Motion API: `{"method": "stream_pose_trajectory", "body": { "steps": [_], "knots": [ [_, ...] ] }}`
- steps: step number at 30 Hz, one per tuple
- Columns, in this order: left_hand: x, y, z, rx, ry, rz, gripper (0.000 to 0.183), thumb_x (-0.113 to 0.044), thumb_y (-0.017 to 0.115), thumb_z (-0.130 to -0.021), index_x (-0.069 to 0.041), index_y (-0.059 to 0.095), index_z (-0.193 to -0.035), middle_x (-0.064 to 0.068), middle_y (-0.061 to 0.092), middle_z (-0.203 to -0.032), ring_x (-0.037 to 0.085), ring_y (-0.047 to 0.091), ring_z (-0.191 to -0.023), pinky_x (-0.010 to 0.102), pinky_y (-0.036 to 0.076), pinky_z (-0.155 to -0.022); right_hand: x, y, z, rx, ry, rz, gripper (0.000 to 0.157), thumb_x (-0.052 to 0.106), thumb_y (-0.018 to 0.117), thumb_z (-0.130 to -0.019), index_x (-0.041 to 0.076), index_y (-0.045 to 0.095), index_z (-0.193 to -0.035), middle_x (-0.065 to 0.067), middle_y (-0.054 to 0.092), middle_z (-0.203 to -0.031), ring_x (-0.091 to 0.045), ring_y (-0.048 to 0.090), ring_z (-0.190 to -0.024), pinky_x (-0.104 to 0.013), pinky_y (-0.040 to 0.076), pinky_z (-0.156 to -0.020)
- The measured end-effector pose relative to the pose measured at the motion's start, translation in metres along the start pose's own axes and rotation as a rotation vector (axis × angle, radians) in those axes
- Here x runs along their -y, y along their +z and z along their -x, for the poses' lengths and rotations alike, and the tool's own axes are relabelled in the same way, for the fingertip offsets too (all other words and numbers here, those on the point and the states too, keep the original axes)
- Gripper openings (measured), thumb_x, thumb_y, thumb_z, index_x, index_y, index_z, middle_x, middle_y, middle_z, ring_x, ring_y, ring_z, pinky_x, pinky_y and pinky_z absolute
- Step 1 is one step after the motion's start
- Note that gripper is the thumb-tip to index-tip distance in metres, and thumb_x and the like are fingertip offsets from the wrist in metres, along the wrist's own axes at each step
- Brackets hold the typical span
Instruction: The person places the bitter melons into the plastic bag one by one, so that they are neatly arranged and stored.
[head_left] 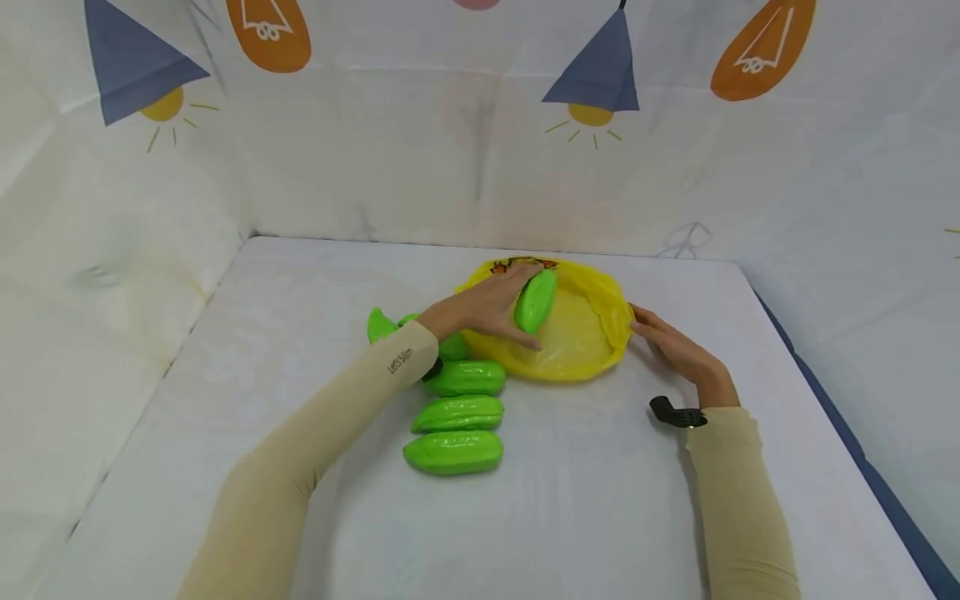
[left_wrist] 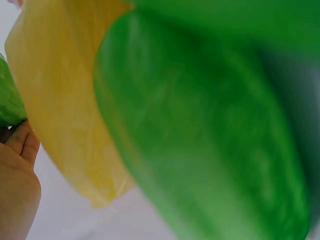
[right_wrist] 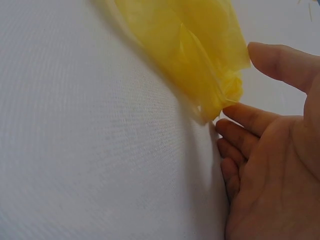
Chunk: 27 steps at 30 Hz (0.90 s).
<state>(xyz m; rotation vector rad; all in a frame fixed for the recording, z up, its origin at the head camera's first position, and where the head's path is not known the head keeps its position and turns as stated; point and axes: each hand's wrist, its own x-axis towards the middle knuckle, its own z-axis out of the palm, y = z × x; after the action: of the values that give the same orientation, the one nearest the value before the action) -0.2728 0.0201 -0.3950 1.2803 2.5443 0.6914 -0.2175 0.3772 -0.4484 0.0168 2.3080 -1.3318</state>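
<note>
My left hand (head_left: 491, 307) grips a glossy green ridged fruit (head_left: 536, 302), long and blunt-ended, over the mouth of a round yellow plastic bag (head_left: 617, 315). The bag lies spread with its rim standing up. In the left wrist view, part of this left hand (left_wrist: 17, 185) holds the fruit (left_wrist: 9, 97) at the left edge; a nearer green fruit (left_wrist: 200, 135) fills much of the picture. My right hand (head_left: 678, 352) is at the bag's right side. Its fingertips touch the bag's edge, as the right wrist view shows, with the thumb (right_wrist: 282, 65) spread apart from the fingers.
More green fruits lie left of the bag in a column, the nearest (head_left: 453, 452) toward me. Others are partly hidden under my left forearm, one tip (head_left: 380, 325) showing beyond it. The white table (head_left: 592, 500) is bounded by a printed white curtain (head_left: 420, 158) behind.
</note>
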Motion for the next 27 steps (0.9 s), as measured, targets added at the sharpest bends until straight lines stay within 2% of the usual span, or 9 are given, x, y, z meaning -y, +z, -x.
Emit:
{"method": "stream_pose_trajectory", "body": {
  "steps": [3, 8, 12, 17, 21, 24, 27],
  "knots": [
    [-0.002, -0.002, -0.005, 0.029, -0.029, -0.019, 0.124, -0.067, 0.075, -0.071, -0.011, 0.006, -0.157, 0.009, 0.018, -0.161, 0.022, 0.037, -0.137, 0.046, 0.030, -0.117, 0.000, 0.000, 0.000, 0.004, 0.001, 0.000, 0.087, 0.057, 0.047, -0.098, 0.015, 0.001, -0.159, -0.010, -0.006, -0.166, -0.035, -0.009, -0.151, -0.063, -0.004, -0.118],
    [-0.006, -0.001, -0.014, 0.053, -0.066, -0.033, 0.128, -0.073, 0.072, -0.069, -0.012, 0.002, -0.158, 0.008, 0.017, -0.162, 0.022, 0.034, -0.140, 0.043, 0.029, -0.118, 0.000, -0.002, 0.002, 0.003, -0.004, -0.012, 0.087, 0.056, 0.047, -0.098, 0.015, 0.001, -0.159, -0.009, -0.006, -0.166, -0.035, -0.010, -0.151, -0.063, -0.005, -0.118],
    [-0.008, 0.004, -0.021, 0.083, -0.124, 0.078, 0.129, -0.069, 0.074, -0.071, -0.013, -0.003, -0.157, 0.009, 0.016, -0.160, 0.022, 0.038, -0.136, 0.039, 0.034, -0.116, 0.000, -0.001, 0.001, 0.008, -0.017, -0.016, 0.088, 0.055, 0.047, -0.098, 0.013, 0.000, -0.159, -0.010, -0.006, -0.166, -0.035, -0.010, -0.151, -0.063, -0.005, -0.118],
    [-0.013, 0.010, -0.032, 0.095, -0.170, 0.260, 0.128, -0.059, 0.079, -0.073, -0.013, -0.006, -0.157, 0.010, 0.012, -0.159, 0.023, 0.033, -0.138, 0.041, 0.032, -0.117, 0.000, -0.001, 0.001, 0.003, -0.020, -0.004, 0.086, 0.055, 0.047, -0.099, 0.014, 0.001, -0.159, -0.010, -0.006, -0.166, -0.036, -0.009, -0.151, -0.063, -0.004, -0.118],
    [-0.017, 0.013, -0.039, 0.100, -0.199, 0.337, 0.128, -0.058, 0.080, -0.072, -0.013, -0.005, -0.156, 0.010, 0.016, -0.157, 0.021, 0.035, -0.134, 0.039, 0.034, -0.115, 0.001, -0.001, 0.001, 0.007, -0.024, -0.003, 0.085, 0.054, 0.046, -0.099, 0.015, 0.001, -0.159, -0.009, -0.006, -0.166, -0.036, -0.009, -0.151, -0.063, -0.004, -0.118],
    [-0.019, 0.016, -0.044, 0.102, -0.230, 0.359, 0.128, -0.060, 0.079, -0.072, -0.015, -0.005, -0.156, 0.010, 0.019, -0.155, 0.021, 0.035, -0.134, 0.037, 0.035, -0.115, 0.000, -0.001, 0.000, 0.008, -0.024, -0.005, 0.084, 0.053, 0.046, -0.100, 0.014, 0.001, -0.159, -0.009, -0.005, -0.166, -0.035, -0.009, -0.151, -0.062, -0.004, -0.118],
    [-0.021, 0.020, -0.048, 0.113, -0.260, 0.367, 0.127, -0.059, 0.079, -0.072, -0.016, -0.006, -0.156, 0.011, 0.015, -0.158, 0.021, 0.033, -0.138, 0.036, 0.032, -0.117, 0.000, -0.001, 0.000, 0.011, -0.023, -0.002, 0.084, 0.053, 0.046, -0.100, 0.013, 0.001, -0.159, -0.011, -0.006, -0.166, -0.036, -0.009, -0.151, -0.063, -0.004, -0.118]
  ]
}}
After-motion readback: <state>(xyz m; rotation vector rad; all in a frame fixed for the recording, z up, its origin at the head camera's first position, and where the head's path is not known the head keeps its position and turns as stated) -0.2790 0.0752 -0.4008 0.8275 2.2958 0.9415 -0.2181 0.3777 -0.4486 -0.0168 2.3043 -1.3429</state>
